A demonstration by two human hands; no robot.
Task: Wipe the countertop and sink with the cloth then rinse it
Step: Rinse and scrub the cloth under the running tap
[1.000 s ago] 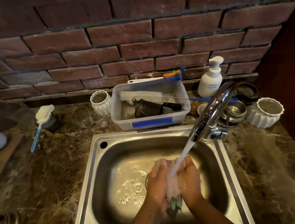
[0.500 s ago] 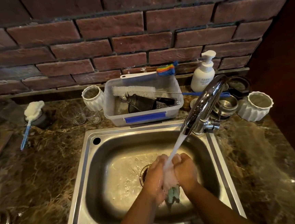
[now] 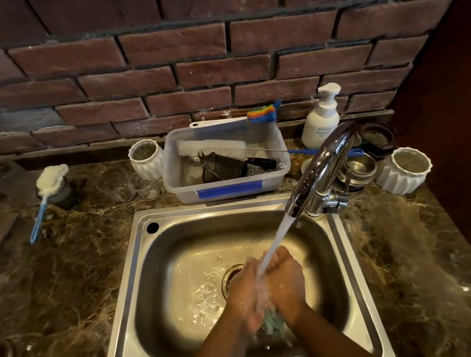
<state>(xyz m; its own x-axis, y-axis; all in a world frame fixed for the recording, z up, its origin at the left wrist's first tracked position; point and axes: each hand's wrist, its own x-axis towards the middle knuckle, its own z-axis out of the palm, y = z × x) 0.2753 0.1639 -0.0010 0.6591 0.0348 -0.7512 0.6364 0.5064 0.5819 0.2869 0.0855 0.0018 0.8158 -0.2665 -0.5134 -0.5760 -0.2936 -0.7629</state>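
Over the steel sink point(image 3: 148, 271), my left hand point(image 3: 243, 294) and my right hand point(image 3: 287, 283) are pressed together, both gripping the pale green cloth point(image 3: 272, 321). Only the cloth's lower end shows, hanging out below my palms. Water runs from the chrome tap point(image 3: 320, 171) in a stream that lands between my hands. The drain point(image 3: 230, 275) is partly hidden behind my left hand. Brown marbled countertop point(image 3: 59, 293) surrounds the sink.
Behind the sink stands a clear plastic tub point(image 3: 226, 184) holding brushes and a strainer. A soap pump bottle point(image 3: 320, 119), steel bowls point(image 3: 360, 167) and a white ribbed pot point(image 3: 404, 170) sit at the right. Two glasses point(image 3: 126, 185), another white pot point(image 3: 145, 159) and a sponge wand point(image 3: 46, 195) stand at the left.
My hands have curled tighter round the cloth under the stream, and less of the cloth shows. The camera has tilted up slightly.
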